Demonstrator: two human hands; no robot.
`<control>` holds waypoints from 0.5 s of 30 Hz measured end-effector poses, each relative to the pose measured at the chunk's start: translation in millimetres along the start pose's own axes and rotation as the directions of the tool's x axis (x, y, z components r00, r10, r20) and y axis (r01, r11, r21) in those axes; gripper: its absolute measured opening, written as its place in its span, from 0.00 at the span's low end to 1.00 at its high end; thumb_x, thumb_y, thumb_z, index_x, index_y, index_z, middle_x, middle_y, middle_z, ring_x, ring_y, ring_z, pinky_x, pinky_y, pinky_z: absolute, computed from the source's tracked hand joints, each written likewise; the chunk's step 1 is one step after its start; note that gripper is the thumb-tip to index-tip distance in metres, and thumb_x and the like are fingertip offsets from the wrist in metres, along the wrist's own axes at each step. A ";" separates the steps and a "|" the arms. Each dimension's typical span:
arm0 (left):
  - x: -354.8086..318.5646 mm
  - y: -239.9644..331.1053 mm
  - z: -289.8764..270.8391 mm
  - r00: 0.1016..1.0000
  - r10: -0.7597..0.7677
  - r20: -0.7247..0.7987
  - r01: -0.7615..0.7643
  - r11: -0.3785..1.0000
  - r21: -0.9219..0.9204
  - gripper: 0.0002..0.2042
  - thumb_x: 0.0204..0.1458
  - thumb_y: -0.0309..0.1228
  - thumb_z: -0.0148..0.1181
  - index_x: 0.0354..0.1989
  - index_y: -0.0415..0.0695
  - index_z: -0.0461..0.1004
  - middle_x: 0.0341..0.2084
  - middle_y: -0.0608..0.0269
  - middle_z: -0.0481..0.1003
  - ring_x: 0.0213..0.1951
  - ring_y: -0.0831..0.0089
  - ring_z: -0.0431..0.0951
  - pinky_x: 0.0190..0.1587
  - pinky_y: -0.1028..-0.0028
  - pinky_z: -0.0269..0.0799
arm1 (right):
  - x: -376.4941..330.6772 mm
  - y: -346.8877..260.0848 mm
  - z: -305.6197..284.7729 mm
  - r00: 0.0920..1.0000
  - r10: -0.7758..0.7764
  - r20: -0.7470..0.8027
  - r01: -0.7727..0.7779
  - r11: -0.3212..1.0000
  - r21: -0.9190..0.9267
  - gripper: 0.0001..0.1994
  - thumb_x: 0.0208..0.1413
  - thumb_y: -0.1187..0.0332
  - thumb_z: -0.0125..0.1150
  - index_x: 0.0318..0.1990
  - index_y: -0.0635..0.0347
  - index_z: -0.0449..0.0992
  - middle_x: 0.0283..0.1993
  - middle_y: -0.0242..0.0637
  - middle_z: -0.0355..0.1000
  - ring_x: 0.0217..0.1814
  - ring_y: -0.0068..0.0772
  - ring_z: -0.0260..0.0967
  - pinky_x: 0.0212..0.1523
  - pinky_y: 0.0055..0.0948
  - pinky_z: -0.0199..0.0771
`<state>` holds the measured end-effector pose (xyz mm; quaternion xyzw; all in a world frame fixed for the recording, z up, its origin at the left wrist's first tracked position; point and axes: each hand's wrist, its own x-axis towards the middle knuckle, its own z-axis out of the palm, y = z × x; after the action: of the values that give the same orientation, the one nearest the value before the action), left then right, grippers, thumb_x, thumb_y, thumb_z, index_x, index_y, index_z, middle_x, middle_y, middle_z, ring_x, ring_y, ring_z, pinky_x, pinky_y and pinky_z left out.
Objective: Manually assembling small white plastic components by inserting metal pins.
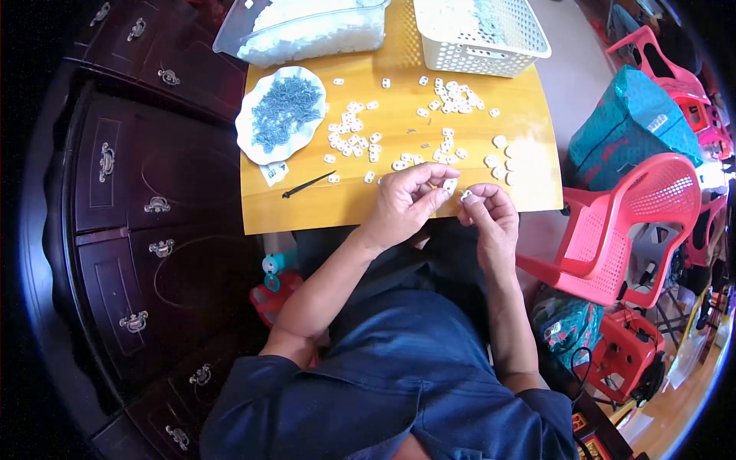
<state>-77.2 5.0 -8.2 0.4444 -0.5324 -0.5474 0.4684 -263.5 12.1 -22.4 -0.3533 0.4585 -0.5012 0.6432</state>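
At the table's (272,215) near edge, the left hand (406,199) pinches one white piece (450,185); the right hand (494,216) grips another piece (465,195); far edge: one tub (314,47), one perforated basket (460,59).

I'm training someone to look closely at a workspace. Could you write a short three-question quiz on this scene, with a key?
1. Open question: what is heaped on the wavy-edged white plate?
2. True or false: the left hand and the right hand each hold a small white piece.
3. Multiple choice: seen from the person's side, where on the table does the perforated basket stand?
a) near left
b) far right
c) near right

Key:
1. Many small dark pieces.
2. True.
3. b
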 end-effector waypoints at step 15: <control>0.1 -3.1 1.5 1.000 0.014 0.006 -0.014 0.999 0.044 0.13 0.61 0.22 0.62 0.54 0.39 0.79 0.36 0.68 0.80 0.35 0.85 0.78 0.39 0.82 0.75 | -1.8 -1.5 1.2 0.997 0.018 0.081 -0.018 1.000 -0.008 0.06 0.65 0.73 0.62 0.46 0.62 0.76 0.40 0.30 0.78 0.38 0.17 0.74 0.41 0.17 0.75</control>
<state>-78.8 5.1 -11.3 0.4494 -0.5485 -0.5336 0.4609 -263.0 13.4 -20.2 -0.3714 0.4370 -0.4791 0.6645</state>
